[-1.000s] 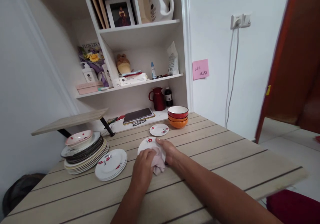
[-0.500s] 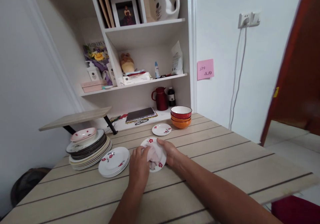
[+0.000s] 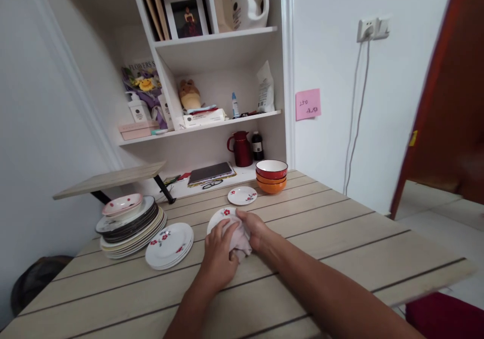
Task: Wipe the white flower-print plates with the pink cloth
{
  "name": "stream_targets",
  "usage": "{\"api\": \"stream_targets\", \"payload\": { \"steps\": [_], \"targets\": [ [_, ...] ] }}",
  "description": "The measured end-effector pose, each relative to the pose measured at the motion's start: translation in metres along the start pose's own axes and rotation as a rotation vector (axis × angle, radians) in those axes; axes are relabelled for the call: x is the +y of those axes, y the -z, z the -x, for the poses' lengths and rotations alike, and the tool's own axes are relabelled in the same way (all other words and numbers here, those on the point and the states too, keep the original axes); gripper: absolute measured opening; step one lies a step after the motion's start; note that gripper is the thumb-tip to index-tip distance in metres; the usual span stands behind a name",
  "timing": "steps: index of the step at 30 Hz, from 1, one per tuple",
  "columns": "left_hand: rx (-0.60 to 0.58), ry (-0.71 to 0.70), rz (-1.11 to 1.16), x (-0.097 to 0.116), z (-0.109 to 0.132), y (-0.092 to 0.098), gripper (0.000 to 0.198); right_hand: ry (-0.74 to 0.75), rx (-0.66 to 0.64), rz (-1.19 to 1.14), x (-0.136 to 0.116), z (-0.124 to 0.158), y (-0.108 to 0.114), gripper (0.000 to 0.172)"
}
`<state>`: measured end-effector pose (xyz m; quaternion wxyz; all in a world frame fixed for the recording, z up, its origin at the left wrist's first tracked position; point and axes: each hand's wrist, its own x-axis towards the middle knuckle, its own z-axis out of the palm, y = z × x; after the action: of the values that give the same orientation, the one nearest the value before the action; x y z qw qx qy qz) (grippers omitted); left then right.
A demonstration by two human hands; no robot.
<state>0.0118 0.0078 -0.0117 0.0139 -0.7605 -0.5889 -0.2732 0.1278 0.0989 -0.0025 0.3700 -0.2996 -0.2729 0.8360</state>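
Observation:
A small white plate with red flowers [image 3: 216,219] is held tilted above the table, its right edge gripped by my right hand [image 3: 254,229]. My left hand [image 3: 220,251] presses a pale pink cloth [image 3: 239,239] against the plate's face, fingers closed on the cloth. The cloth covers the plate's lower right part and hangs past its rim. To the left lies a short stack of matching flowered plates [image 3: 170,244]. Behind my hands a single flowered plate [image 3: 242,195] rests flat on the table.
Stacked orange and red bowls [image 3: 271,177] stand at the back right. A tall pile of plates [image 3: 130,225], topped by a pink-rimmed dish [image 3: 123,205], is at the left beside a small raised shelf [image 3: 111,179]. Behind are a laptop [image 3: 212,173] and a red jug [image 3: 242,149].
My left hand and the cloth have moved across the plate toward its lower right edge, covering that part. My right hand still grips the plate. The view has shifted slightly.

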Motion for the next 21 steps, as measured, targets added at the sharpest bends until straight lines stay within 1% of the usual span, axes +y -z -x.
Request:
{"api": "stream_targets", "payload": {
  "steps": [3,5,7,10,14,16,18,21],
  "targets": [
    [-0.077,-0.042,0.003,0.006,0.003,0.001,0.078,-0.051,0.05,-0.005,-0.005,0.005,0.0,0.033],
    [-0.078,-0.082,0.001,0.007,0.003,0.001,0.075,-0.064,0.057,-0.003,-0.007,0.008,-0.001,0.034],
    [-0.039,-0.084,-0.017,0.007,0.001,0.001,0.069,-0.063,0.05,-0.001,-0.008,0.01,-0.002,0.034],
    [0.057,-0.023,-0.06,0.002,-0.004,0.003,0.055,-0.043,0.03,0.012,-0.007,0.012,-0.005,0.031],
    [0.227,0.061,-0.074,-0.006,-0.007,0.011,0.058,-0.019,-0.004,0.032,0.0,0.013,-0.011,0.024],
    [0.282,0.082,-0.09,-0.006,-0.007,0.015,0.051,-0.008,-0.02,0.034,0.005,0.014,-0.014,0.02],
    [0.287,0.053,-0.128,-0.003,-0.006,0.016,0.041,0.005,-0.021,0.028,0.007,0.013,-0.016,0.019],
    [0.228,-0.097,-0.191,0.007,-0.004,0.015,0.036,0.0,0.002,0.02,0.004,0.012,-0.013,0.021]
  ]
}}
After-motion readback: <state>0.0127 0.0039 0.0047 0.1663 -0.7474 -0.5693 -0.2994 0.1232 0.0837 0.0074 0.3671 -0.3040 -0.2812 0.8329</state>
